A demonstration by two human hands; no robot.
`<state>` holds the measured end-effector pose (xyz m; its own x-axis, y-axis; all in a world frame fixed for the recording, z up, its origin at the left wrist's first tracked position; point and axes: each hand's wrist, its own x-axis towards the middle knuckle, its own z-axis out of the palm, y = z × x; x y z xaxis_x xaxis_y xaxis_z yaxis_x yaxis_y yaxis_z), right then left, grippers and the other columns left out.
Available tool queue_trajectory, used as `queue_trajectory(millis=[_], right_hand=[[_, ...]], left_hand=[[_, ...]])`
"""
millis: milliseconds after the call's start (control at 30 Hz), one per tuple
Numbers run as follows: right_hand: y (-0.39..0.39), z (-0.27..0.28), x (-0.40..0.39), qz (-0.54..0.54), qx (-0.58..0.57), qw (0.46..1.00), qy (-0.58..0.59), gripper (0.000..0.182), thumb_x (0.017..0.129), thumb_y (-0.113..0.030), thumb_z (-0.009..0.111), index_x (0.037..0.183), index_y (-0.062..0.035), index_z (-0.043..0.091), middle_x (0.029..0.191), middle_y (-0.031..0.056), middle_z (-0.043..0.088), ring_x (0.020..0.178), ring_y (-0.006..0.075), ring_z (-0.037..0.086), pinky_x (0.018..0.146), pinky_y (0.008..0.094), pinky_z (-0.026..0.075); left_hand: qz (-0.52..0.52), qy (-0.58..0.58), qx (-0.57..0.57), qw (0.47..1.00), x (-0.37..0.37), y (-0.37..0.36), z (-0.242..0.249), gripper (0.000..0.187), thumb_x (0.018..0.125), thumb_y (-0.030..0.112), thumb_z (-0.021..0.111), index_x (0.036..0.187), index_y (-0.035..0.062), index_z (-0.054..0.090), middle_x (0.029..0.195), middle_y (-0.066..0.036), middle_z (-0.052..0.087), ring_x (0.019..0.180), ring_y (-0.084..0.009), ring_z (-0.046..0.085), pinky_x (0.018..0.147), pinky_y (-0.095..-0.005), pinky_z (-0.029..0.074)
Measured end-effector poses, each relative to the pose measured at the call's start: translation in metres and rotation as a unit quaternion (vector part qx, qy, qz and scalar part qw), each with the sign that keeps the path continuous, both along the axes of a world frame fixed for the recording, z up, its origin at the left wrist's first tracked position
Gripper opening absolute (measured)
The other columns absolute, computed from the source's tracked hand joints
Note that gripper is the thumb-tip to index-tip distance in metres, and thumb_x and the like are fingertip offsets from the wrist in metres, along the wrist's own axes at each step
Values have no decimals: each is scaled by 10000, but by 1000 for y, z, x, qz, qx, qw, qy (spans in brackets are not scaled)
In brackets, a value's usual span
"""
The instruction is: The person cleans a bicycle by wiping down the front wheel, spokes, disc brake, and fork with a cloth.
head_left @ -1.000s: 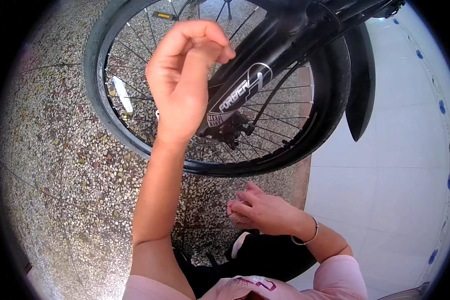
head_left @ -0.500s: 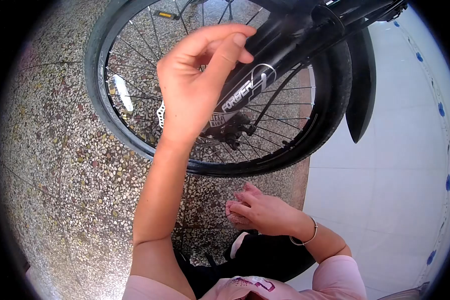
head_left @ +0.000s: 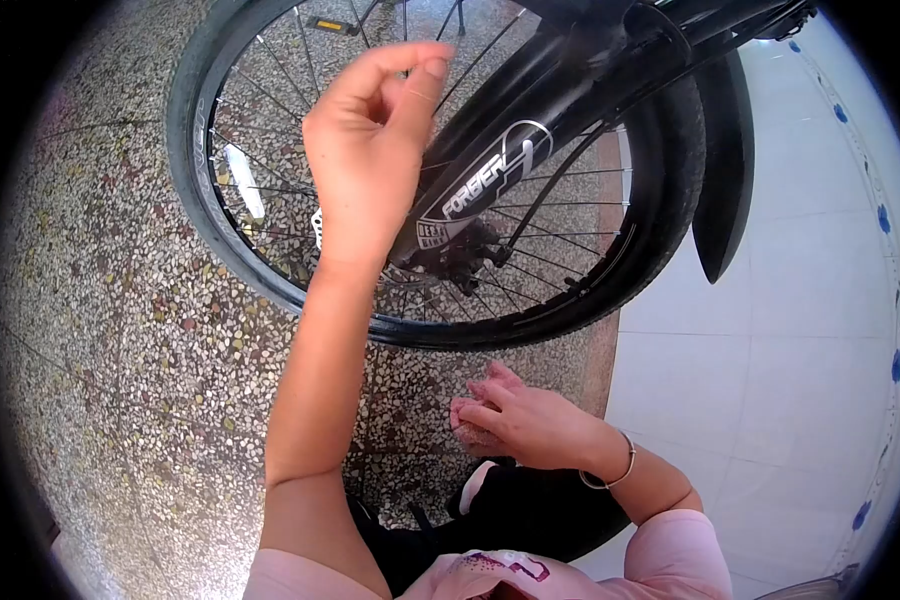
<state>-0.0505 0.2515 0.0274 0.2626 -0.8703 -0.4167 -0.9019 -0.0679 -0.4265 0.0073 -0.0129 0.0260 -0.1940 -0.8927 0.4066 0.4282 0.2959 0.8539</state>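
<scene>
My left hand [head_left: 365,155] is raised in front of the bicycle wheel [head_left: 530,333], its thumb and forefinger pressed together. Whether anything thin is between the fingertips I cannot make out. Just right of this hand runs the black fork leg [head_left: 560,100], with "FOREVER" lettering low on it. Lower down, above my knee, my right hand [head_left: 535,425] is closed on a crumpled pink cloth [head_left: 473,428], partly hidden by the fingers. That hand is apart from the tyre.
A white reflector [head_left: 242,180] and an orange one [head_left: 330,27] sit among the spokes. A black mudguard [head_left: 727,170] curves along the right of the wheel. Speckled stone floor [head_left: 160,380] lies left, and white wall tiles [head_left: 750,400] are on the right.
My left hand has shifted left and slightly up, away from the fork leg, with its fingertips still together. My right hand and the cloth have stayed almost still.
</scene>
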Motion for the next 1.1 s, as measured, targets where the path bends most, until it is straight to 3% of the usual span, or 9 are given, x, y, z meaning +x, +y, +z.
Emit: queue_trajectory(millis=[267,333,467,600,767,867,900,967,1100], right_hand=[[-3,3,2,-7,-21,999,-23,261,873,-208,600,1108,-96,578,905,89,572,911,267,551,980,456,366],[-5,6,2,-21,115,993,11,533,810,-86,631,1316,-109,463,1291,189,491,1194,403,480,984,441,468],[-14,18,-6,-8,154,988,9,487,815,-95,630,1285,-101,500,1247,180,527,1140,406,519,950,426,478],[-30,91,-16,-179,-233,955,29,234,844,-107,604,1068,-57,645,1100,151,602,1022,362,565,904,422,447],[-82,141,-28,-235,-638,708,190,270,885,-4,488,1136,34,579,1168,171,599,1089,279,576,990,409,437],[-138,128,-38,-56,-556,792,247,273,882,-85,529,1109,-2,655,1108,144,647,1018,271,604,926,376,456],[-137,95,-47,-32,-602,703,378,277,854,-94,553,1092,-24,678,1073,128,652,1011,262,593,933,379,432],[-132,58,-26,-73,-540,791,277,268,804,-81,595,1051,-65,698,1035,94,644,983,254,592,922,376,421],[-110,-14,22,-51,-327,931,156,311,709,-57,695,1013,-122,704,961,30,617,912,242,622,831,362,474]], left_hand=[[-117,2,45,992,-2,3,5,469,1013,383,412,964,37,724,767,-55,662,716,-127,555,705,-290,441],[-134,-51,18,990,-1,2,2,478,1008,379,403,1023,4,698,969,-121,674,942,-210,588,890,-341,432],[-49,-17,5,999,-9,1,-6,373,979,328,475,1034,29,691,985,-122,661,891,-223,605,837,-336,455],[-33,-17,-4,999,-13,-7,-17,206,925,206,582,1023,57,685,909,-90,628,777,-180,593,726,-304,486],[38,-7,12,999,-7,-10,-20,160,914,154,581,1003,66,681,881,-78,613,754,-165,586,715,-298,490],[187,35,5,982,-20,-23,-34,203,970,199,528,988,21,625,751,-43,599,702,-151,568,646,-288,435],[187,33,11,982,-13,-24,-35,203,970,199,528,988,21,625,751,-43,599,702,-151,568,646,-288,435],[-3,49,99,994,7,-27,-28,120,919,20,536,990,46,628,804,34,564,731,-52,497,652,-211,403],[-53,142,168,974,12,-33,-29,129,939,32,501,965,24,627,826,25,570,741,-48,492,675,-197,396]])
